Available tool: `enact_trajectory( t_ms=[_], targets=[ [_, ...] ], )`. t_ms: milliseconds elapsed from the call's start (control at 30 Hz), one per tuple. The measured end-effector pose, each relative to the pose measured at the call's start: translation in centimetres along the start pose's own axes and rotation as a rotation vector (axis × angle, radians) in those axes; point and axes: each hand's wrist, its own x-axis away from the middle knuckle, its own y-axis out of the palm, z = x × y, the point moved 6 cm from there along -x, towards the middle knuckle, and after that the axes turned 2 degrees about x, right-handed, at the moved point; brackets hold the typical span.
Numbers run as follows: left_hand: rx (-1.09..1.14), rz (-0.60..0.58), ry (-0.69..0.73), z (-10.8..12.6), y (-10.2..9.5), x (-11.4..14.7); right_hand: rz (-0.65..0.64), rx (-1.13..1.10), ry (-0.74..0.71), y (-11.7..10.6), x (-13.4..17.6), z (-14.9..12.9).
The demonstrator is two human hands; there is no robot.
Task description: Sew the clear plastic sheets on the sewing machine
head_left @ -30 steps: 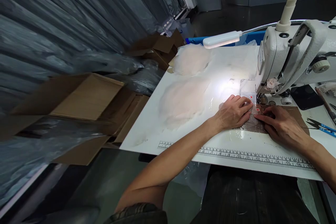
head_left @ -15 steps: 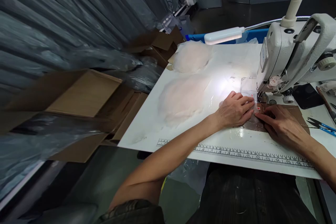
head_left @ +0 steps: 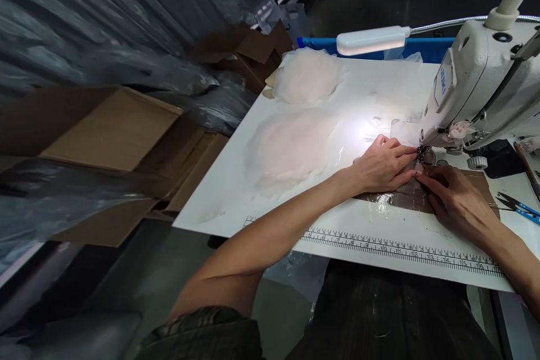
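Note:
A sewing machine (head_left: pixel 472 79) stands at the right of the white table, its needle area close to my fingers. Flat on a thin, sheer piece of fabric (head_left: pixel 408 171), my left hand (head_left: pixel 386 166) lies with its fingers stretched toward the presser foot (head_left: pixel 420 153). My right hand (head_left: pixel 455 194) is curled, with thumb and index fingertip at the fabric's edge beside the left fingertips. A brown plate with a shiny clear covering (head_left: pixel 396 198) lies beneath both hands. Fingers partly hide the fabric.
Two piles of pale sheer pieces, a nearer one (head_left: pixel 291 149) and a farther one (head_left: pixel 310 76), lie on the table (head_left: pixel 219 202). Blue-handled thread snips (head_left: pixel 521 207) rest at right. A white lamp (head_left: pixel 373 40) hangs over the back edge. Cardboard boxes (head_left: pixel 112 129) stand left.
The view has shifted, so the machine appears larger and farther right. Both hands stay close together at the presser foot, and the red marks between them are now mostly covered.

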Motion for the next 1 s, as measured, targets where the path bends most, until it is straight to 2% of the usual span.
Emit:
enact_trajectory(
  t_ms=[300,633,833,1000],
  targets=[
    [-0.022,0.022,0.043,-0.30,0.33,0.27,-0.022,0.029,0.051,0.42,0.22,-0.10],
    [-0.001,0.062,0.073,-0.46,0.64,0.38,-0.006,0.076,0.039,0.04,-0.05,-0.63],
    [-0.032,0.055,0.085,-0.15,0.43,0.24,-0.017,0.060,0.038,0.19,0.02,-0.45],
    [-0.074,0.030,0.069,0.18,0.32,0.11,0.027,0.063,0.029,0.28,0.16,-0.36]
  ],
)
